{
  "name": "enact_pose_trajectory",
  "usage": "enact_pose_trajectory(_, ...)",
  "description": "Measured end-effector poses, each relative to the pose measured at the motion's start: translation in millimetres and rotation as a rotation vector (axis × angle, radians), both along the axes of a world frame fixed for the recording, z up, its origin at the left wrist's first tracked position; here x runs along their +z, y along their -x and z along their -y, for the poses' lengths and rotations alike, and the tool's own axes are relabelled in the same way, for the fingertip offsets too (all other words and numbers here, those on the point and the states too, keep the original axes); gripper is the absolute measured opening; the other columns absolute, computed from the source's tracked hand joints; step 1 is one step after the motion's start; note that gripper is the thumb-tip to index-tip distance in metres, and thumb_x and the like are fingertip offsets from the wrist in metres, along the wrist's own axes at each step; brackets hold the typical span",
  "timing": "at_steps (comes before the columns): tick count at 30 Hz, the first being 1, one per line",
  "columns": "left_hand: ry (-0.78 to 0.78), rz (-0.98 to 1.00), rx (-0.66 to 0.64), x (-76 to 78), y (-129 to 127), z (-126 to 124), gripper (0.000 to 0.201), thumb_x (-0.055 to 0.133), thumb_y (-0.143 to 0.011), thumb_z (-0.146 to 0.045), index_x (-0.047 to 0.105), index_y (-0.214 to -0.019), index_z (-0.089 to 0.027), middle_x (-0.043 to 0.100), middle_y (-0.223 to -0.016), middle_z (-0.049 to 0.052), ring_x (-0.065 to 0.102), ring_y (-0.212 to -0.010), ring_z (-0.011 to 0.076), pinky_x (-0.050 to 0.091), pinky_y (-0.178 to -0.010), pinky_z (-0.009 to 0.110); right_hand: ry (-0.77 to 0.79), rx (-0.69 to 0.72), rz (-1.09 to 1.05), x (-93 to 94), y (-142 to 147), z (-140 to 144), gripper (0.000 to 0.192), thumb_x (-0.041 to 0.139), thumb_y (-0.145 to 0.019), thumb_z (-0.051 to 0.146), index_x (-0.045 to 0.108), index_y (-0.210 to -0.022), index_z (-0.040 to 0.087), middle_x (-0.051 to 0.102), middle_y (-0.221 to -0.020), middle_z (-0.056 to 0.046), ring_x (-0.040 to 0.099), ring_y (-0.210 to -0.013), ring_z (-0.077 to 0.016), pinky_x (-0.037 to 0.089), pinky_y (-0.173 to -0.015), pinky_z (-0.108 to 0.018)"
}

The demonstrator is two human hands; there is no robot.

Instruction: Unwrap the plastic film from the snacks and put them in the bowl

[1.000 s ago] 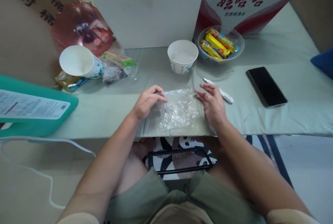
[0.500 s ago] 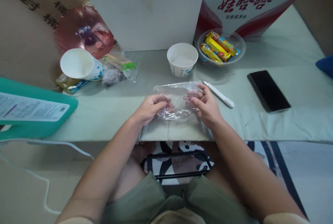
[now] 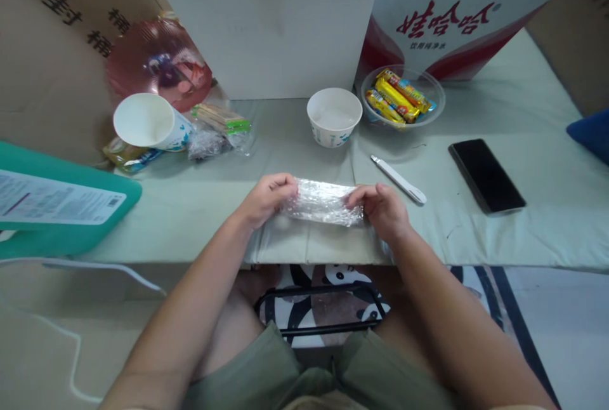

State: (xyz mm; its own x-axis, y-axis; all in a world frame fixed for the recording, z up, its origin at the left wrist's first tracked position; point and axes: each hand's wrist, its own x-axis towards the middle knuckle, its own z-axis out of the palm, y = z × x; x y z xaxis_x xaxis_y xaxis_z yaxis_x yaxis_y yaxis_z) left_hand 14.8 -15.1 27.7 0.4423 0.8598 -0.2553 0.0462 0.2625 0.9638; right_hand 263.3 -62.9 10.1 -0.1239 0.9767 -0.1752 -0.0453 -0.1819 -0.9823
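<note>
A clear plastic bag [image 3: 321, 202], crinkled and rolled into a narrow strip, lies across the near part of the pale green table [image 3: 476, 232]. My left hand [image 3: 266, 197] pinches its left end and my right hand [image 3: 380, 207] grips its right end. Both hands rest low over the table's front edge. Just beyond my right hand lies a white utility knife [image 3: 398, 179], and straight behind the bag stands a white paper bowl [image 3: 333, 116].
A clear bowl of wrapped snacks [image 3: 402, 96] and a black phone [image 3: 486, 175] are on the right. A tipped paper cup [image 3: 150, 123], small packets [image 3: 216, 131] and a round fan [image 3: 159, 64] crowd the back left. A teal case [image 3: 57, 207] lies left; boxes [image 3: 266, 23] wall the back.
The bag lay flat and spread a second ago; both hands have folded and rolled it toward me into a tight strip, with each hand now at one end.
</note>
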Motion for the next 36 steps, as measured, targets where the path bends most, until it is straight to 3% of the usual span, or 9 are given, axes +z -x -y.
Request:
enact_pose_trajectory(5,-0.451,-0.313,0.406,-12.0,-9,3,0.028,0.07,-0.068,-0.021,0.055,-0.092,-0.022,0.059,-0.092,0.0,0.058,-0.075,0.0114,0.05,-0.07,0.026,0.034,-0.259,0.069,1.1,18,-2,0.052,0.078,-0.063,0.039,0.051,-0.105,0.026,0.062,-0.073,0.005,0.054,-0.064,-0.0142,0.04,-0.062,-0.027)
enact_pose_trajectory(9,-0.782,-0.415,0.473,-9.3,-25,16,0.017,0.067,-0.077,-0.025,0.059,-0.091,-0.022,0.063,-0.093,0.002,0.061,-0.088,0.0163,0.051,-0.083,0.032,-0.01,-0.252,0.07,3.7,27,3,0.028,0.074,-0.067,0.037,0.056,-0.082,0.022,0.06,-0.072,0.003,0.051,-0.065,-0.0121,0.039,-0.063,-0.027)
enact_pose_trajectory(13,-0.425,-0.154,0.201,-3.9,-45,27,0.047,0.078,-0.075,-0.041,0.062,-0.115,-0.021,0.067,-0.122,0.01,0.064,-0.114,0.0242,0.052,-0.099,0.038,-0.048,-0.151,-0.085,5.5,34,13,0.022,0.073,-0.071,0.034,0.055,-0.073,0.021,0.063,-0.079,0.002,0.049,-0.066,-0.0109,0.039,-0.065,-0.026)
enact_pose_trajectory(16,-0.056,0.102,0.089,-2.2,-54,27,0.047,0.079,-0.076,-0.051,0.068,-0.109,-0.019,0.072,-0.105,0.008,0.068,-0.096,0.0206,0.053,-0.087,0.033,0.066,-0.07,-0.363,8.4,41,17,0.023,0.074,-0.068,0.035,0.056,-0.074,0.022,0.057,-0.072,0.004,0.049,-0.064,-0.0114,0.04,-0.064,-0.025)
enact_pose_trajectory(19,0.005,0.118,0.134,-1.7,-52,22,0.037,0.079,-0.077,-0.049,0.073,-0.096,-0.018,0.071,-0.089,0.004,0.064,-0.081,0.0162,0.05,-0.079,0.029,0.161,-0.014,-0.525,12.4,42,14,0.03,0.076,-0.065,0.044,0.063,-0.084,0.024,0.066,-0.083,0.0,0.06,-0.076,-0.0166,0.049,-0.074,-0.03)
enact_pose_trajectory(25,-0.529,-0.319,0.474,7.6,-34,4,0.014,0.07,-0.082,-0.034,0.071,-0.08,-0.02,0.066,-0.082,0.002,0.059,-0.077,0.0157,0.048,-0.075,0.03,0.209,-0.272,-0.288,8.5,30,-5,0.031,0.074,-0.066,0.048,0.061,-0.081,0.023,0.076,-0.105,-0.005,0.07,-0.093,-0.0196,0.052,-0.086,-0.033)
enact_pose_trajectory(29,-0.883,-0.6,0.626,46.2,-50,-30,0.01,0.067,-0.085,-0.022,0.064,-0.076,-0.025,0.06,-0.075,0.001,0.056,-0.073,0.0184,0.049,-0.076,0.035,0.2,-0.203,-0.211,3.1,30,-13,0.029,0.068,-0.07,0.049,0.06,-0.08,0.023,0.073,-0.086,-0.002,0.07,-0.084,-0.0178,0.051,-0.075,-0.03)
enact_pose_trajectory(33,-0.966,-0.904,0.367,86.2,-99,-81,0.021,0.062,-0.081,-0.006,0.067,-0.088,-0.025,0.069,-0.096,0.007,0.065,-0.105,0.0267,0.049,-0.095,0.039,0.168,-0.167,-0.168,0.0,35,-17,0.027,0.06,-0.076,0.05,0.058,-0.08,0.023,0.07,-0.079,-0.001,0.069,-0.079,-0.0165,0.048,-0.069,-0.029)
enact_pose_trajectory(36,-0.765,-1.23,-0.005,93.2,-134,-112,0.026,0.059,-0.082,-0.009,0.074,-0.098,-0.022,0.074,-0.105,0.01,0.069,-0.106,0.0291,0.051,-0.092,0.039,0.132,-0.129,-0.132,-1.3,35,-18,0.024,0.056,-0.079,0.047,0.058,-0.081,0.024,0.069,-0.078,0.0,0.067,-0.079,-0.0157,0.046,-0.068,-0.028)
